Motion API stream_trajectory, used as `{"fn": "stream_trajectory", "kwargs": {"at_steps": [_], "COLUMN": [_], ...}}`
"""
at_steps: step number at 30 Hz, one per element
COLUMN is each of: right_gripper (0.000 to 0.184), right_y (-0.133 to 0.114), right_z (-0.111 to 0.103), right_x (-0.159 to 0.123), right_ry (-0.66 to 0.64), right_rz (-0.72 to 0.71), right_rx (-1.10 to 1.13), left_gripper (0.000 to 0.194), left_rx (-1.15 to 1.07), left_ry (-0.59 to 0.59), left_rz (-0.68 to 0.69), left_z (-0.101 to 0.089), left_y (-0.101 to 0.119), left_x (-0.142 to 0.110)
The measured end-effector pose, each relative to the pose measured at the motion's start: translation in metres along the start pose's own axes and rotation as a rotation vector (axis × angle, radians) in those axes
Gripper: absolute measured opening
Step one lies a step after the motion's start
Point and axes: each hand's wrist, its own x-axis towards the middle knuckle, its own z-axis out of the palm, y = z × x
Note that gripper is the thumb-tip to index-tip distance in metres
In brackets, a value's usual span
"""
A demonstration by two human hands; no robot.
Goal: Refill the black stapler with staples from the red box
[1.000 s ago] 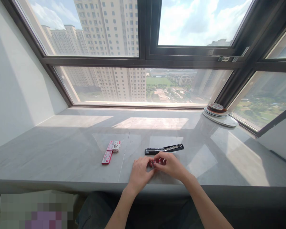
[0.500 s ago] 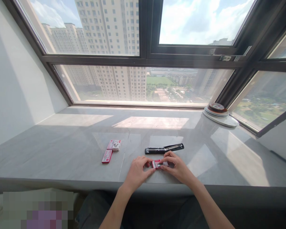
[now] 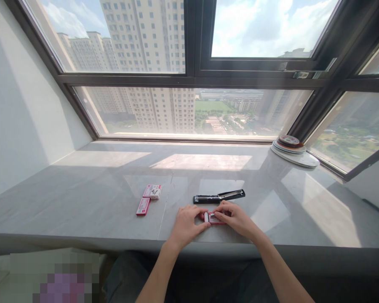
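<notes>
My left hand (image 3: 189,224) grips the left end of a small red-and-white staple box (image 3: 206,217) between thumb and fingers. The box lies on the ledge near its front edge. Over the box's right part, my right hand (image 3: 235,218) pinches a small silvery staple strip (image 3: 212,215), partly covered by the fingers. Just behind both hands a black stapler (image 3: 205,198) lies opened out, its metal channel showing.
To the left lie red-and-white boxes (image 3: 143,206) and a smaller white box (image 3: 155,192). A stack of round plates or lids (image 3: 295,156) stands at the back right by the window frame (image 3: 189,80). The ledge's front edge (image 3: 129,238) runs close below my wrists.
My right thumb and fingers have drawn together and lifted slightly over the box. More of the box's white left end and red lower side now shows. The stapler stays where it was.
</notes>
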Motion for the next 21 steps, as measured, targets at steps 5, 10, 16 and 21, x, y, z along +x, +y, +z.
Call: {"fn": "stream_trajectory", "kwargs": {"at_steps": [5,10,16,21], "right_gripper": [0.035,0.037,0.037,0.036], "right_y": [-0.001,-0.002,-0.003,-0.001], "right_z": [0.003,0.002,0.0,0.01], "right_x": [-0.001,-0.006,-0.009,-0.007], "right_ry": [0.022,0.073,0.053,0.096], "right_rz": [-0.01,-0.047,-0.042,-0.032], "right_rx": [0.013,0.087,0.016,-0.025], "left_gripper": [0.037,0.029,0.023,0.024], "left_rx": [0.021,0.055,0.088,0.103], "left_ry": [-0.009,0.008,0.043,0.059], "left_rz": [0.028,0.039,0.045,0.042], "left_z": [0.005,0.01,0.013,0.014], "left_y": [0.006,0.014,0.014,0.015], "left_x": [0.003,0.002,-0.001,-0.001]}}
